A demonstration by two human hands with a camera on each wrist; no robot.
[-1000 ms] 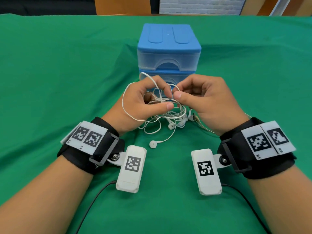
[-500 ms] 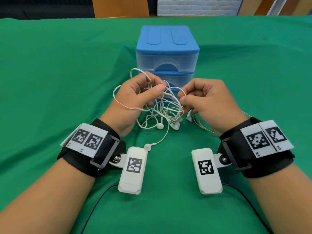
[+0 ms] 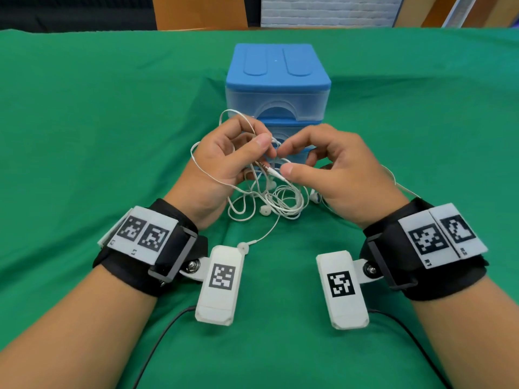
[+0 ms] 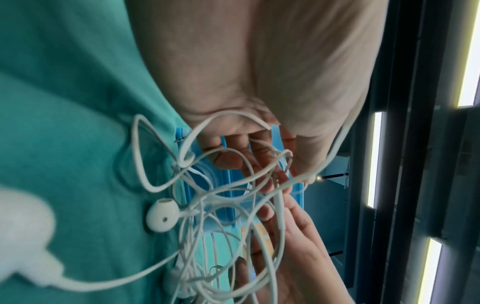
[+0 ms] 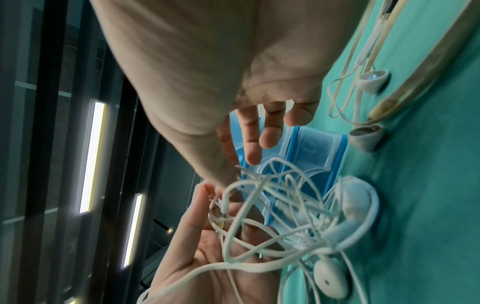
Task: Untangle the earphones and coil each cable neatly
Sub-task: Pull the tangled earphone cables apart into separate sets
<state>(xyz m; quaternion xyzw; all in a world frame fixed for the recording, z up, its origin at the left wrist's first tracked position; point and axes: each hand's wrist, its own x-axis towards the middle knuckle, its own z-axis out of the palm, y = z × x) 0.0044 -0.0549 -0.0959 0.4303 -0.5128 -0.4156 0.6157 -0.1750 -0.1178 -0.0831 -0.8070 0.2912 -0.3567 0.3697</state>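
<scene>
Head view: both hands work a tangled bunch of thin white wired earphones just above the green cloth-covered tabletop, roughly mid-table & a bit toward the near edge. Left hand has thumb + forefinger pinched on a cable strand, w/ a loop running over its fingers and another round the back of the hand near the wrist. Right hand is narrowly parted, thumb & index tip near each other by the metal jack plug; can't tell if it's actually gripping it. Most of the tangle hangs below the hands and pools on the cloth betw. the wrists; one white earbud trails nearest the near edge, touching the left wrist-cam housing. Left wrist view: blurred, shows a white earbud dangling amid looped cables under the palm. Right wrist view: another pair of buds and cream-coloured cable lies on the cloth to the right, apart from the main knot. Behind the hands, toward the far edge, stands a small blue-topped translucent plastic drawer unit.
</scene>
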